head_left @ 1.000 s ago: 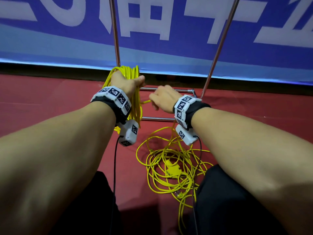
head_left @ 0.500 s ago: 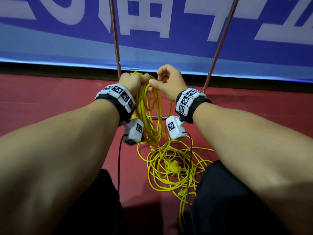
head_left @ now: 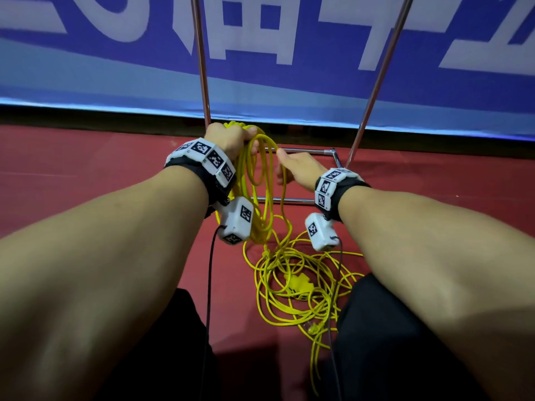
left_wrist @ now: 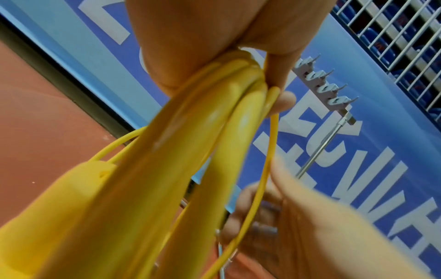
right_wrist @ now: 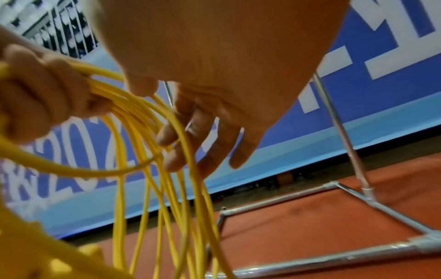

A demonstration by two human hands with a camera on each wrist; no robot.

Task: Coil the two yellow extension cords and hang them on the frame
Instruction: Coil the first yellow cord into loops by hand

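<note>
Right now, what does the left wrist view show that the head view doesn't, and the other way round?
Only the left wrist view shows the row of hooks at the top of the frame. Only the head view shows the loose cord pile on the red floor between the knees. Both show the left hand gripping the coiled cord and the right hand on a strand.

The right hand (right_wrist: 214, 75) fills the top of the view, its fingers (right_wrist: 171, 132) extended and apparently touching hanging yellow cord loops (right_wrist: 167, 188), though blur obscures the contact. The left hand (right_wrist: 35, 98) grips the bundle's top. Behind stands the metal frame (right_wrist: 334, 117) on red floor (right_wrist: 310, 222).
</note>
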